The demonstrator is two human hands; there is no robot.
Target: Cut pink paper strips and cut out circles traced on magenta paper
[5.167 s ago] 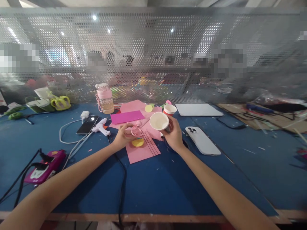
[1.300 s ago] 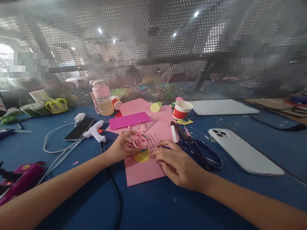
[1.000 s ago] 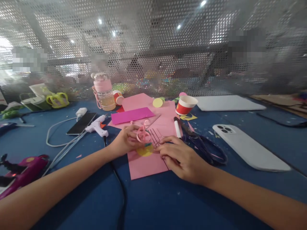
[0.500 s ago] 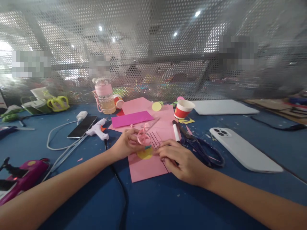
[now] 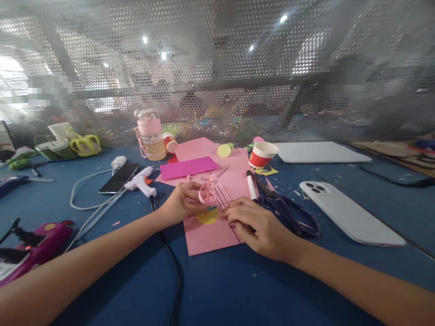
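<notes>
A pink loop of narrow curved bands stands above a yellow disc on a pink sheet. It lies between the hands: the bent fingers of the left hand pinch its left side; the right hand, fingers curled, lies near its right, any grip indeterminable.

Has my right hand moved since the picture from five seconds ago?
Yes. Judged against the magenta sheet, your right hand has come nearer to you, over the right side of the lined pink sheet.
</notes>
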